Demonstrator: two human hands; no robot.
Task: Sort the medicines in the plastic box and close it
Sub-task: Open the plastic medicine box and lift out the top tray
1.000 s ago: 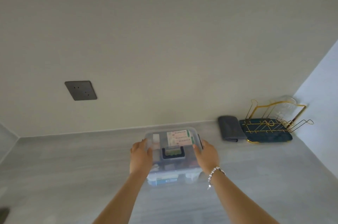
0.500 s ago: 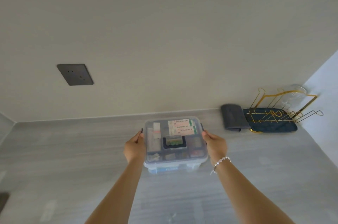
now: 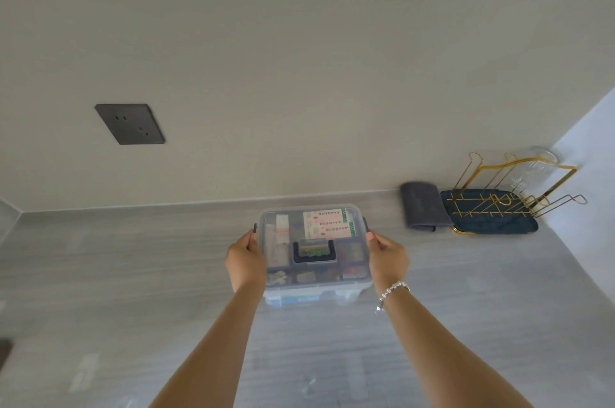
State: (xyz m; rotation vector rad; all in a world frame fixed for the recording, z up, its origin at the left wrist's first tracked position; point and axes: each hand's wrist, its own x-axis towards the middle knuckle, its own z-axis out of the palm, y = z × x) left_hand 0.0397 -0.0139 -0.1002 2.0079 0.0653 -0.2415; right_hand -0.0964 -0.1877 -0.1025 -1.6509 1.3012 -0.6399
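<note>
Clear plastic box (image 3: 314, 254) sits on the grey counter (image 3: 133, 274) w/ its lid on, approx. mid-frame, just in front of the back wall. Left hand (image 3: 245, 260) grips the box's left side, fingers curled round the edge by the dark side latch (image 3: 255, 228); right hand (image 3: 387, 258) grips the right side the same way, thumb up near the other latch (image 3: 365, 225). Right wrist has a beaded bracelet (image 3: 392, 291). Thru the lid: white medicine cartons w/ green trim (image 3: 329, 224) at the back right, a white tube-like pack (image 3: 282, 229) back left, small mixed packets in the front compartments (too blurred to tell apart). Dark handle (image 3: 313, 253) lies flat at lid centre. A lower tier shows under the top tray. Well apart to the right: folded grey cloth (image 3: 421, 206), next to it a gold wire rack (image 3: 506, 188) on a dark blue mat (image 3: 492, 224), w/ a clear glass (image 3: 535, 168) on the rack. Dark wall socket (image 3: 130, 123) upper left.
</note>
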